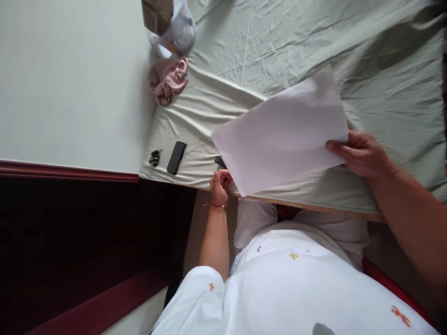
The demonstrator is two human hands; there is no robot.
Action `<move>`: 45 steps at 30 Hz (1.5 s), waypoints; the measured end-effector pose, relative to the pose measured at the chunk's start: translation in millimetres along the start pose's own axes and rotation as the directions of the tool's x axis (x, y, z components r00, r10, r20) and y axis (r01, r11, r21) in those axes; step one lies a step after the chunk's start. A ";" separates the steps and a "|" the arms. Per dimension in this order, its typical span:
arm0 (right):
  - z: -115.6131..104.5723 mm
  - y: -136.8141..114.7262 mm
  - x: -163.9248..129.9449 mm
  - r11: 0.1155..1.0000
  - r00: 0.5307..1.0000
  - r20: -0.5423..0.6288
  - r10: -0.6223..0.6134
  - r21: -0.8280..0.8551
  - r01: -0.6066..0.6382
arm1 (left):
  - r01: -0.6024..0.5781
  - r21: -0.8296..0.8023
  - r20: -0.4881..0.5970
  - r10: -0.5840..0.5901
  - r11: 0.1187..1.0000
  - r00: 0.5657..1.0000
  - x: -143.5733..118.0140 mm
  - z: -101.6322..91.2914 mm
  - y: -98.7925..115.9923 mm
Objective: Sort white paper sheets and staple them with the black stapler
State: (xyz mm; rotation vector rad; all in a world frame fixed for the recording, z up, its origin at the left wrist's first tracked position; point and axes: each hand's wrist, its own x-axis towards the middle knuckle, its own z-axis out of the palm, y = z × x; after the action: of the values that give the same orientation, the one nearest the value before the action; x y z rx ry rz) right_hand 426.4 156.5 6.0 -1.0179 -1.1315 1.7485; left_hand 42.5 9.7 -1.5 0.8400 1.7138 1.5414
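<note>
A large white sheet of paper (282, 135) is held tilted above a bed covered with a pale green sheet (272, 46). My right hand (361, 153) grips the paper's right edge, thumb on top. My left hand (220, 184) is curled at the paper's lower left corner, at the bed's near edge, and seems to pinch that corner. A small dark object (220, 161) lies partly hidden just under the paper beside my left hand.
A black phone (176, 157) and a small dark clip (154, 157) lie on the bed's left part. Farther back sit a pink cloth bundle (168, 80), a white plastic bag (181, 29) and a cardboard box (157, 14). A white wall (70, 79) runs along the left.
</note>
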 end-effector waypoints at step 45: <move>-1.8 -0.6 3.7 0.776 0.962 -0.017 -0.273 -0.594 0.209 | -0.097 0.172 0.162 0.069 0.980 0.984 -7.9 7.6 0.3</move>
State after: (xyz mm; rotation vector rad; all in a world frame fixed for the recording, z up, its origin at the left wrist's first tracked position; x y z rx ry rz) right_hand 426.8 160.6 5.4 -1.2361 -1.7126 1.1336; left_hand 53.3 7.5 -1.2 1.1074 1.7389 1.3499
